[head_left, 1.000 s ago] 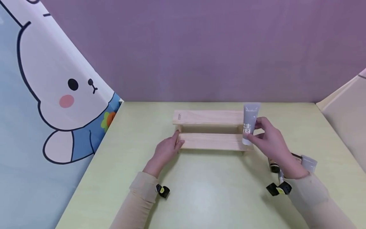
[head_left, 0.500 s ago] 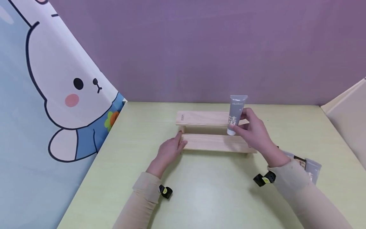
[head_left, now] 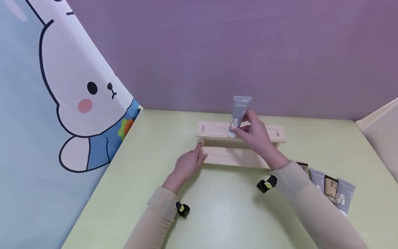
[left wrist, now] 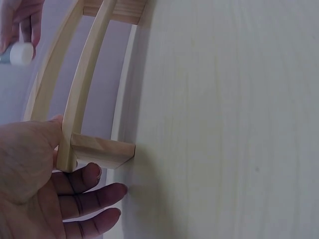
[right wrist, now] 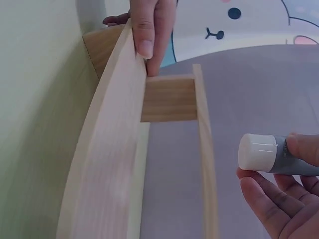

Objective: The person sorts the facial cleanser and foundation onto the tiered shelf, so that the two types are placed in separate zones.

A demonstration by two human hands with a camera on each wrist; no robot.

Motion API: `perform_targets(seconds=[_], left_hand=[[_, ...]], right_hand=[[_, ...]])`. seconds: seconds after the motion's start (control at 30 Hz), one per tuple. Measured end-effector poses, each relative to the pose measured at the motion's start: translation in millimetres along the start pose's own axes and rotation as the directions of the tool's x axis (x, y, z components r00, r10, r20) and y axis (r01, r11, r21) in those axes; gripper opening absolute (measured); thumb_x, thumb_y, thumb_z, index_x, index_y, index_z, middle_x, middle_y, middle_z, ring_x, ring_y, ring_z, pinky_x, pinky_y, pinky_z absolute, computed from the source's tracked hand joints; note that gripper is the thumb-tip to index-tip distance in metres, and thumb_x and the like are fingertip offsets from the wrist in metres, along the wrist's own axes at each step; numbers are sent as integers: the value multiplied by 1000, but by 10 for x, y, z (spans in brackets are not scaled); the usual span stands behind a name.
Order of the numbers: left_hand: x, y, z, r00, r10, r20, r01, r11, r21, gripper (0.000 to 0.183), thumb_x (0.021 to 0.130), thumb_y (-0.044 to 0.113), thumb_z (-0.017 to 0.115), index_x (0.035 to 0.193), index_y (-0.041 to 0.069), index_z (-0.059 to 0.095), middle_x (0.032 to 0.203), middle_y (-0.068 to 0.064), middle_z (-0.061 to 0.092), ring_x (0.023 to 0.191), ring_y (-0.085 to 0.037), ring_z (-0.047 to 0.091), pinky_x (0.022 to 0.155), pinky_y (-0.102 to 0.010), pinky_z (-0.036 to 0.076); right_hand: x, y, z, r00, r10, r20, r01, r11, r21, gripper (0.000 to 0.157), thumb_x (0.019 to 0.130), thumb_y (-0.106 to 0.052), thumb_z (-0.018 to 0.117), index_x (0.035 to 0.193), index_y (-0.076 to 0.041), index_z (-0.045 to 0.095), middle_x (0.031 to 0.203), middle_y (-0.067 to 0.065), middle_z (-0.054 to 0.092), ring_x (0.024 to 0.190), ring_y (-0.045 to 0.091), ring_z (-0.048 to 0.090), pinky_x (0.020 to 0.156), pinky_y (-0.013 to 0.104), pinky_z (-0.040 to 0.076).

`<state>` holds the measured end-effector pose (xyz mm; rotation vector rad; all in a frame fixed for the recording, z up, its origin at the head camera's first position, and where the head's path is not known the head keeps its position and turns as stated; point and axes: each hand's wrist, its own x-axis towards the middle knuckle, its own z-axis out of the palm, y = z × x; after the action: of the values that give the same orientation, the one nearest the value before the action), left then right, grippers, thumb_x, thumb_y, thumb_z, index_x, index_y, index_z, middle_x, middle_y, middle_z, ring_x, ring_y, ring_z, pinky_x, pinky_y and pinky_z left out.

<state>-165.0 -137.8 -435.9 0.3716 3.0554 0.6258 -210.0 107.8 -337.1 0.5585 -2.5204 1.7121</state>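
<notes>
A two-step wooden rack (head_left: 233, 156) stands on the table towards the back. At its left end my left hand (head_left: 186, 165) grips the lower front plank, thumb on top; in the left wrist view the other fingers (left wrist: 94, 199) spread below the plank's end. My right hand (head_left: 256, 135) pinches a grey squeeze tube (head_left: 240, 108) near its white cap (right wrist: 256, 153). The tube is held nearly upright, cap down, in front of the upper plank (head_left: 214, 129) in the head view. In the right wrist view a gap shows between the cap and the planks.
Right of the rack, partly behind the right sleeve (head_left: 314, 204), lie more grey tubes (head_left: 344, 193) and dark-and-tan packages (head_left: 331, 187). A purple backdrop (head_left: 217, 55) rises behind the pale table (head_left: 214, 211), and a rabbit-print cloth (head_left: 74, 69) hangs on the left.
My right hand has carried the tube leftward and a little up, from the rack's right end towards its middle. The left hand keeps its grip on the rack.
</notes>
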Motion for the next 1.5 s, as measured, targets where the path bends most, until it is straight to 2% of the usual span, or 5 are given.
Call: perform_targets(seconds=[0.43,0.8,1.1,1.3,1.5], left_hand=[[-20,-39,10,1000,-13,22,13,1000,-14,60,104,44,40,150,6,35,113,-19,68,99,-33,66,82,-46,53],[-30,-21,9,1000,-18,22,18,1000,-15,59,104,43,40,150,6,35,115,-19,67,102,-33,66,83,-46,53],[-26,-37,24,1000,-9,14,9,1000,-12,59,104,44,40,151,7,34,112,-18,68,99,-32,66,81,-45,53],[-60,-28,11,1000,-6,7,6,1000,-27,58,104,42,40,150,6,35,113,-20,67,100,-35,66,81,-47,53],[-66,-65,37,1000,-10,1,10,999,-31,58,104,43,40,150,7,35,114,-21,67,101,-36,65,82,-49,52]], right_hand=[[284,27,473,999,-39,-17,38,997,-67,48,88,-9,73,125,-2,43,115,19,57,92,35,68,73,36,57],[292,43,559,999,-27,-24,23,989,-147,46,90,-17,73,124,-6,45,116,14,59,97,32,68,75,38,57],[198,47,450,1000,-18,-5,17,996,-87,52,88,-13,74,132,-7,46,117,15,59,99,32,68,79,35,56],[-94,82,214,996,-45,-81,40,997,-59,40,91,-19,72,124,-6,54,112,13,64,89,26,70,72,29,56],[-447,142,-69,995,-50,-85,39,991,-129,36,94,-23,68,122,-4,58,112,9,65,89,23,69,71,22,54]])
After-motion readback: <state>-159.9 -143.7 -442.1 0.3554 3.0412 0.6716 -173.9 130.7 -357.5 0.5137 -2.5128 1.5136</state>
